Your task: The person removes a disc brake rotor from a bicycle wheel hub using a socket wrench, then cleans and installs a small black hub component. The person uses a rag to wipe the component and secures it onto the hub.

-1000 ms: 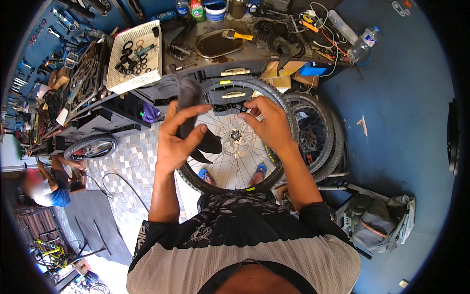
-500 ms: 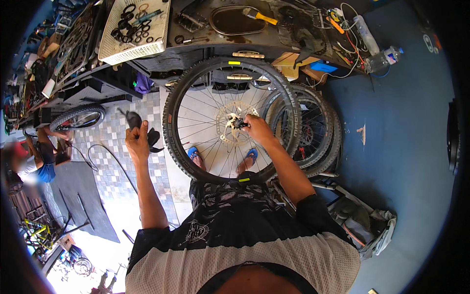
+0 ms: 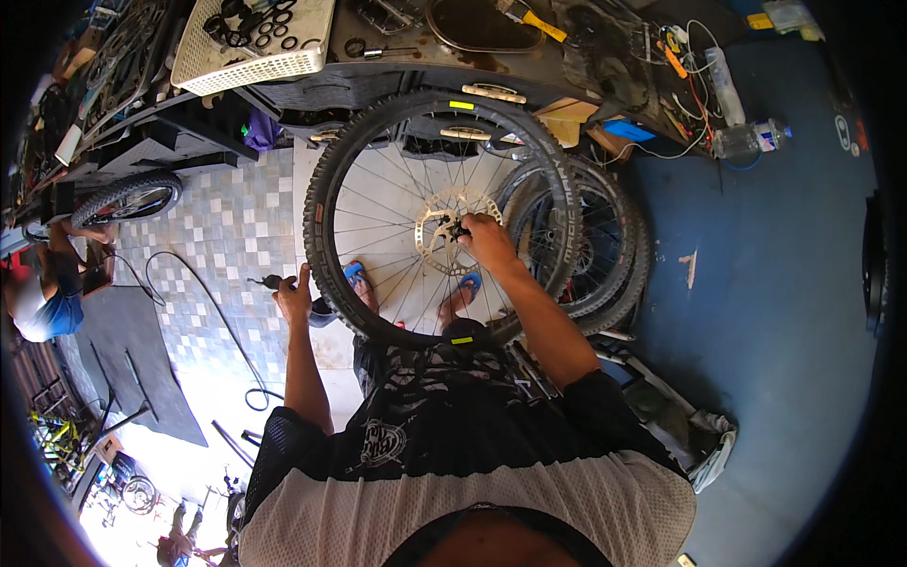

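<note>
A bicycle wheel (image 3: pixel 324 227) with a knobby black tyre stands in front of me, its spokes and silver brake disc (image 3: pixel 430 253) facing up toward me. My right hand (image 3: pixel 488 243) is closed around the dark end of the hub at the disc's centre. Just outside the tyre's left side, my left hand (image 3: pixel 296 300) grips a dark thing (image 3: pixel 270 282) with a thin tip; its kind is not clear. More of something dark shows between that hand and the tyre. My feet in blue sandals (image 3: pixel 356 274) show through the spokes.
Several more wheels (image 3: pixel 628 246) lean at the right. Along the far side runs a workbench with a white basket (image 3: pixel 255 71) of black rings, a yellow-handled brush (image 3: pixel 543 25) and a plastic bottle (image 3: pixel 751 139). A black hose (image 3: pixel 222 321) lies across the left floor; another person (image 3: pixel 57 307) sits beyond.
My left hand has come lower and closer to the tyre, still with the dark thing. My right hand stays at the hub. The whole view has shifted slightly.
</note>
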The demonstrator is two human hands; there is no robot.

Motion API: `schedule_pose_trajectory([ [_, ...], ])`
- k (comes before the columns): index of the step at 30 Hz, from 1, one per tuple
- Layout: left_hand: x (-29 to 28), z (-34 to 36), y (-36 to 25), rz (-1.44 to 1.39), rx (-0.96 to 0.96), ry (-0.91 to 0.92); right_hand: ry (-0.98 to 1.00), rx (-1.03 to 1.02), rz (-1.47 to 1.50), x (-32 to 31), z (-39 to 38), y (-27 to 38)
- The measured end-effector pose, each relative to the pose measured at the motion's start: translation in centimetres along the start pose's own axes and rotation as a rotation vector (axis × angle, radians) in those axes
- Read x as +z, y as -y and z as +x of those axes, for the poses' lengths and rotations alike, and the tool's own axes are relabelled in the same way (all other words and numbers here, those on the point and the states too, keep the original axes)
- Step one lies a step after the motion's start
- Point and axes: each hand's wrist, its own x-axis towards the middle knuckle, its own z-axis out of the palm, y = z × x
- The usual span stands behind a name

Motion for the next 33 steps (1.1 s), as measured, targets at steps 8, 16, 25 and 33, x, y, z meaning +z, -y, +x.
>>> schedule_pose_trajectory([
  [8,3.3,0.5,0.3,-0.127,-0.056,0.161,-0.091,-0.074,0.014,0.4,0.1,-0.2],
  [16,4.0,0.3,-0.4,-0.167,-0.01,0.219,-0.055,-0.072,-0.078,0.6,0.0,0.4],
  [25,4.4,1.3,0.3,-0.094,-0.069,0.291,-0.108,-0.098,-0.187,1.8,0.0,0.9],
  [33,4.9,1.6,0.7,-0.207,-0.047,0.24,-0.071,-0.085,-0.138,1.8,0.4,0.3],
])
